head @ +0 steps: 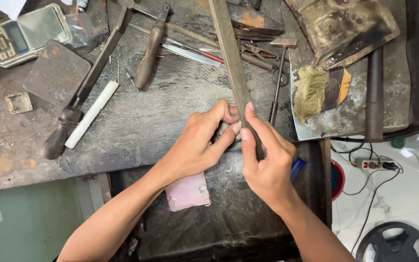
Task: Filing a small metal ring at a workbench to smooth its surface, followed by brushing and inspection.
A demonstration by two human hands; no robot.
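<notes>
Item: long flat metal file (231,63), rigid, likely heavy, lying across the workbench (170,116). We are gripping its near end with our closed right hand (265,165); our left hand (202,143) is pinching something small, hidden, against it.

A worn, dusty workbench (170,116) carries a digital scale (25,31), wooden-handled files (147,53), a white rod (92,114), a small hammer (278,73) and a bristle brush (311,90).
</notes>
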